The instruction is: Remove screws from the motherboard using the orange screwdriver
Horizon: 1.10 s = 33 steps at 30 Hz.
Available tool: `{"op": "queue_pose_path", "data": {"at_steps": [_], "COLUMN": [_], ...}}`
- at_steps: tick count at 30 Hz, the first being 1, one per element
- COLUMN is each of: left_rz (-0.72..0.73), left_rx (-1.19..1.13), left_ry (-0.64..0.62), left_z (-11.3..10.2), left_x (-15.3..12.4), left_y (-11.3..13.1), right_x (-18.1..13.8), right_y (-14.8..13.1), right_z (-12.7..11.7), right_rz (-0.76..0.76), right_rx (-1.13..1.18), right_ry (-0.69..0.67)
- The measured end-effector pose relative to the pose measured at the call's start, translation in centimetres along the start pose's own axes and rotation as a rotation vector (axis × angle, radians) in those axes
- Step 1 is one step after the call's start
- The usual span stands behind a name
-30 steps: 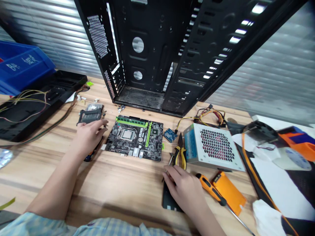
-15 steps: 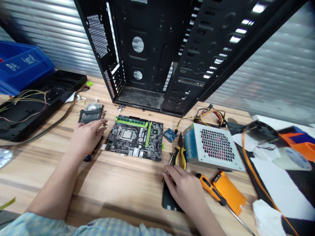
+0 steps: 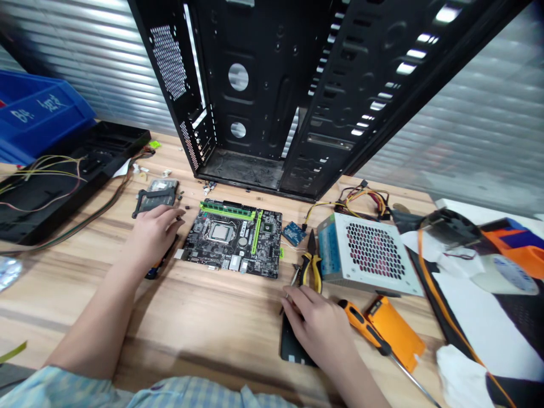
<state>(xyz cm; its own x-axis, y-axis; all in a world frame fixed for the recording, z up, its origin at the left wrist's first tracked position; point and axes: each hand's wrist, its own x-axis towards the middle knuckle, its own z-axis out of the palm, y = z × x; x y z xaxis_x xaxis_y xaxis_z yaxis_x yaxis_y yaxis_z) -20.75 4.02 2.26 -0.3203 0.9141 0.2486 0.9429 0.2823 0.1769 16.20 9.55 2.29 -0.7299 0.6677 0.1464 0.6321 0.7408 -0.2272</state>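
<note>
My left hand [image 3: 153,235] is closed in a pinch left of the motherboard [image 3: 229,258], with a small dark piece [image 3: 181,217] at its fingertips. A dark and blue tool [image 3: 153,272] lies partly hidden beneath that hand. My right hand [image 3: 317,320] has its fingers closed around a thin metal tool [image 3: 294,276], whose kind I cannot make out. Below it is a flat black object [image 3: 291,345], partly covered by the palm. Yellow-and-black pliers [image 3: 312,266] lie just beyond the right fingers. The motherboard bears a green-edged memory stick [image 3: 227,211] and a processor [image 3: 221,232].
An open black computer case [image 3: 255,170] stands behind the motherboard. To the right are a power supply [image 3: 374,249], an orange-handled screwdriver [image 3: 361,323] and an orange drive-like box [image 3: 402,334]. A blue bin [image 3: 46,119] rests over a black panel [image 3: 123,136] at left.
My left hand has shifted slightly at the fingertips among the small dark pieces, and one piece now shows on the table just beyond them. The right hand stays where it was.
</note>
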Motion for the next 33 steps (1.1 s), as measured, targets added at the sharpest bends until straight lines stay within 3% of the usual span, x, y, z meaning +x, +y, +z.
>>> {"op": "queue_pose_path", "data": {"at_steps": [16, 33], "left_rz": [-0.015, 0.037], "left_rx": [0.096, 0.133], "left_ry": [-0.063, 0.014], "left_z": [-0.51, 0.19], "left_x": [-0.22, -0.33], "left_y": [0.52, -0.12], "right_x": [-0.12, -0.09], "right_y": [0.02, 0.03], "right_z": [0.17, 0.28], "right_rz": [0.011, 0.008], "right_rx": [0.018, 0.009], "right_ry": [-0.035, -0.022]}}
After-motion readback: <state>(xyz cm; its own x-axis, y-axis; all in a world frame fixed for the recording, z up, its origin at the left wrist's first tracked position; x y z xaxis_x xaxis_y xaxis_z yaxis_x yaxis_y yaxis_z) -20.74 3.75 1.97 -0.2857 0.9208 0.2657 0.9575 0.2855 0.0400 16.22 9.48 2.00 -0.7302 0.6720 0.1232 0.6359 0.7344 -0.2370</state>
